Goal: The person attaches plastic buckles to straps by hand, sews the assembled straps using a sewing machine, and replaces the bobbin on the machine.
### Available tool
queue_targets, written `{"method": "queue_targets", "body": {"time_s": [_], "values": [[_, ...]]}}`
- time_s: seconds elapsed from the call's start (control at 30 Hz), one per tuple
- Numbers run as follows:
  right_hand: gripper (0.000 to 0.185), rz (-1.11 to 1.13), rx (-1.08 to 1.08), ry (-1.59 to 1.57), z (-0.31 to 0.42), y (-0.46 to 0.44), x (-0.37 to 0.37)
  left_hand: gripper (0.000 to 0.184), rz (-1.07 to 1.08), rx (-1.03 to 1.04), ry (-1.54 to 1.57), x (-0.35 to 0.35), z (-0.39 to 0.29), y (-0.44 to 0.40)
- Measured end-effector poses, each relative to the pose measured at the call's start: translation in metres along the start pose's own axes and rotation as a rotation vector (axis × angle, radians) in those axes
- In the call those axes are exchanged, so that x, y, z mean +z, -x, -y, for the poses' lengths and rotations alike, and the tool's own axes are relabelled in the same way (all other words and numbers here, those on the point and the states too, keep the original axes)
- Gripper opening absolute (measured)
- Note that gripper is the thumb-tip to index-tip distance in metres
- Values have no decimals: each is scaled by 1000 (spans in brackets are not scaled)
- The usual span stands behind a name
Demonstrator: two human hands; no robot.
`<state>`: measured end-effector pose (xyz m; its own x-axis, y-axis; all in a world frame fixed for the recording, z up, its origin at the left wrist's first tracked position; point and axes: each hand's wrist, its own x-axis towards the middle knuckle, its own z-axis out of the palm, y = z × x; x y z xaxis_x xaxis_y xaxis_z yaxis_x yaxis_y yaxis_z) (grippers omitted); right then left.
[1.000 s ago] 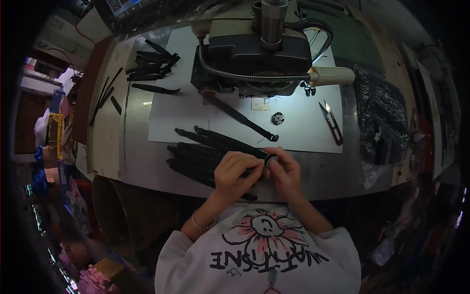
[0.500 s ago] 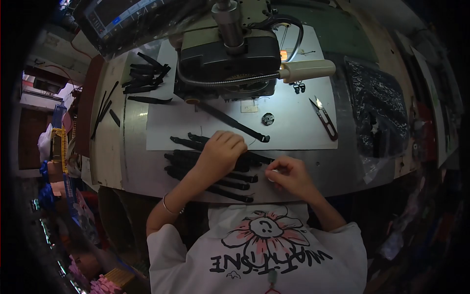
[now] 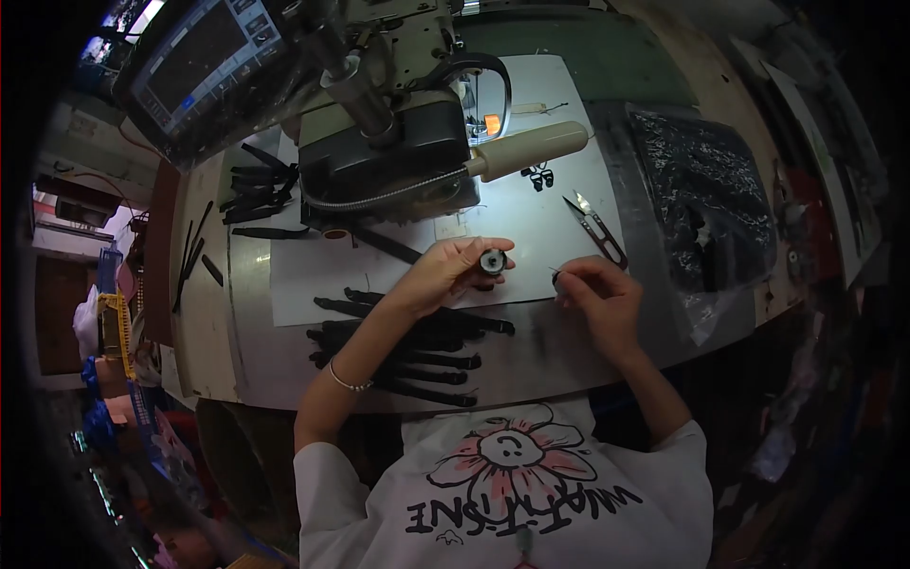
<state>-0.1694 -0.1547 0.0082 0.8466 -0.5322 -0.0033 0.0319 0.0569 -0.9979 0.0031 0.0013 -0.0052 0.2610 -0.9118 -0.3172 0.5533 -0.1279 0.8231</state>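
In front of one boxy black sewing-machine head, the left hand holds one round silvery metal bobbin case; the right hand pinches one small dark piece, mostly hidden. One pair of brown-handled steel snips lies right of the head.

Near the middle of the frame, a round case is gleaming like polished metal. At lower left of it, the black straps are looking like matt woven cloth. The sheet beneath is appearing smooth and papery. In the upper left, a screen is shining glossily, while at right a crinkled plastic bag is glinting and the snips' blades are showing bare metal.
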Motion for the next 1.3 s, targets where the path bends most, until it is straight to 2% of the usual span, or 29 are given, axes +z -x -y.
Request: {"method": "queue_targets", "body": {"time_s": [0.03, 0.2, 0.37, 0.47, 0.57, 0.67, 0.8, 0.9, 1.0, 1.1, 1.3], "values": [[10, 21, -139, 113, 2, -3, 1, 53, -33, -14, -61, 7, 0, 6], [23, 115, -910, 543, 9, -23, 17, 52, -92, -53, 24, 18, 9, 24], [15, 218, -1309, 671, -8, -34, 37, 52, -89, -34, 124, 23, 11, 34], [17, 277, -1262, 736, -12, -32, 37, 48, -114, 37, 146, 20, 16, 38], [14, 323, -957, 567, -19, -23, 41, 44, -165, 81, 156, 19, 23, 41], [7, 152, -548, 316, -14, -10, 51, 43, -205, 109, 255, 20, 26, 43], [9, 218, 120, -324, -22, 2, 58, 39, -194, 136, 361, 16, 38, 46], [12, 213, 227, -415, -23, 7, 63, 39, -205, 202, 424, 14, 48, 46], [11, 197, 242, -364, -19, 9, 66, 40, -215, 243, 516, 13, 59, 46], [11, 219, 82, -208, -23, 13, 65, 41, -264, 318, 550, 19, 56, 48], [10, 177, 308, -289, -27, 6, 63, 37, -267, 303, 490, 18, 61, 54]]}}
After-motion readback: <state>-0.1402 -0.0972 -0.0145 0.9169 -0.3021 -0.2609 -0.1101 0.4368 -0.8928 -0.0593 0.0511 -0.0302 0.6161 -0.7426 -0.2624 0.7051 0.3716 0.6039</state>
